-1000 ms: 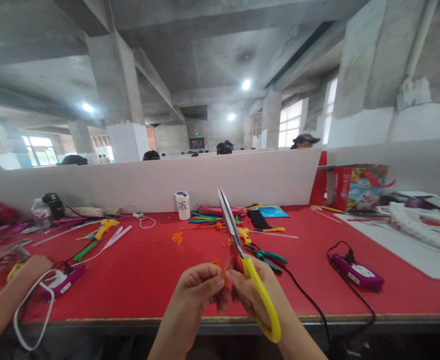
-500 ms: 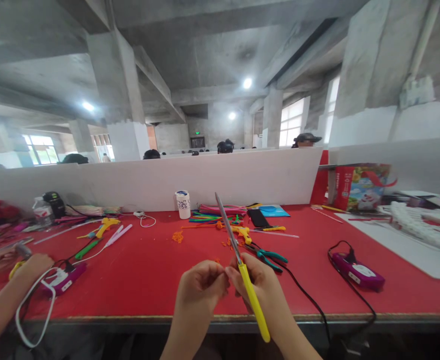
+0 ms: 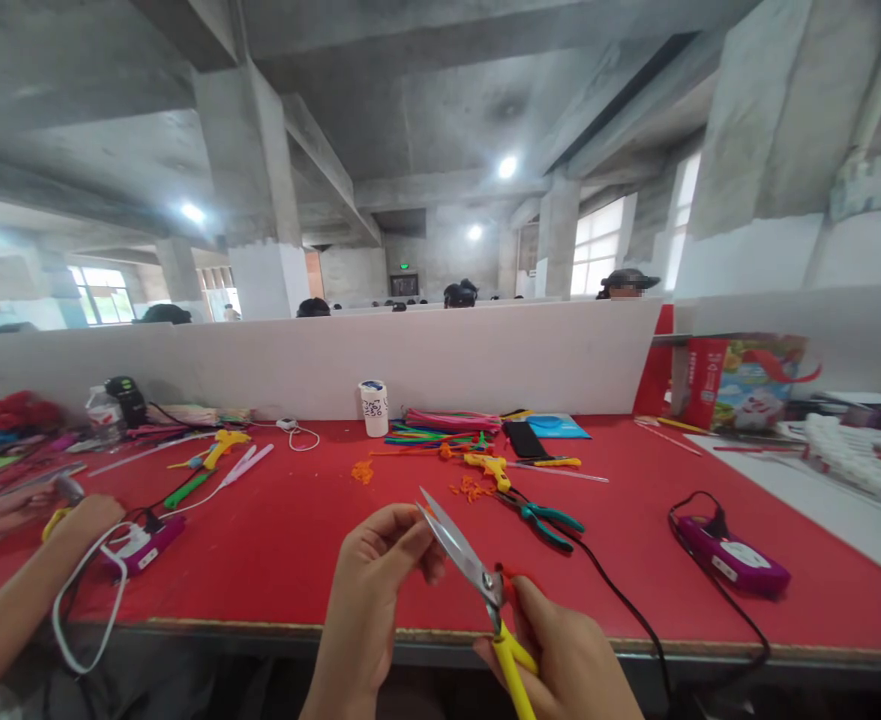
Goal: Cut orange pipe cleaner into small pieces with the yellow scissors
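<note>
My right hand grips the scissors by the yellow handles, low in front of me. Their metal blades point up and left, slightly apart, with the tips at the fingers of my left hand. A small orange-red piece shows by the right thumb, beside the scissors' pivot; its kind is unclear. My left hand is closed in a pinch, thumb against fingers. Whatever it pinches is too small and hidden to name. Past the hands lie orange scraps and teal-handled pliers on the red table.
Behind the scraps are a yellow glue gun, bundled coloured sticks and a white canister. Purple power strips lie right and left, with trailing cables. At left, a co-worker's arm reaches over the table. A white partition runs behind.
The scissors have swung from nearly upright to leaning left, and their blades have opened. My right hand has moved down and away from the left hand; the view has shifted slightly.
</note>
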Motion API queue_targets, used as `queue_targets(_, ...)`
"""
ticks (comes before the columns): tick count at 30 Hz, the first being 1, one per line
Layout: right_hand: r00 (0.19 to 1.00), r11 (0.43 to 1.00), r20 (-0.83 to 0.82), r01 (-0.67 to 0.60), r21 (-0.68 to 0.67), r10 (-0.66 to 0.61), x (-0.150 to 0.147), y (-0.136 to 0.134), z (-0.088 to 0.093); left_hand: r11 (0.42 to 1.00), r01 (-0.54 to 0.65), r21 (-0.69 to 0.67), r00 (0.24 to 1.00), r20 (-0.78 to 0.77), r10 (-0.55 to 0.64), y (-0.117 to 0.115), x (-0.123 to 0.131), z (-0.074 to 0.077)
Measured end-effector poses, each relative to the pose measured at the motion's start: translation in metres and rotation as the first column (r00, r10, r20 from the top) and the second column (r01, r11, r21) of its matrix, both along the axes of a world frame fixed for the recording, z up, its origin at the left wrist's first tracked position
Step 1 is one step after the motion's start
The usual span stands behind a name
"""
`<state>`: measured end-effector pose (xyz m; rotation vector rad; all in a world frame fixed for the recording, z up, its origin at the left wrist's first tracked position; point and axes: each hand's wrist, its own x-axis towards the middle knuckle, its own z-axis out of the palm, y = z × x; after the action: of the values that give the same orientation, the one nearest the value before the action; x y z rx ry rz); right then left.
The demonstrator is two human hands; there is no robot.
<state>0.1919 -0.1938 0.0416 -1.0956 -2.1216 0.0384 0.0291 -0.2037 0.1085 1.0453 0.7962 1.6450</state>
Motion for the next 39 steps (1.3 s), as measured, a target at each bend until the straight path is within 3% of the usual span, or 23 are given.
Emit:
queue_targets(3, 0.999, 0.997, 0.031, 0.016, 0.08, -0.018, -0.001, 0.0, -0.002, 0.999, -0.034, 0.006, 0.999, 0.002, 0.034, 0.0, -0.001, 0.0)
queue_targets(19, 0.997, 0.983, 0.052, 0.04, 0.179, -0.05, -0.002, 0.003, -0.01, 1.0, -0.017, 0.002, 1.0, 0.009, 0.017, 0.0, -0.001, -0.001)
queue_targets(39, 0.997, 0.994, 0.052, 0.048, 0.098, -0.053, -0.003, 0.0, -0.009, 1.0, -0.02, -0.004, 1.0, 0.023, 0.02, -0.001, -0.002, 0.0)
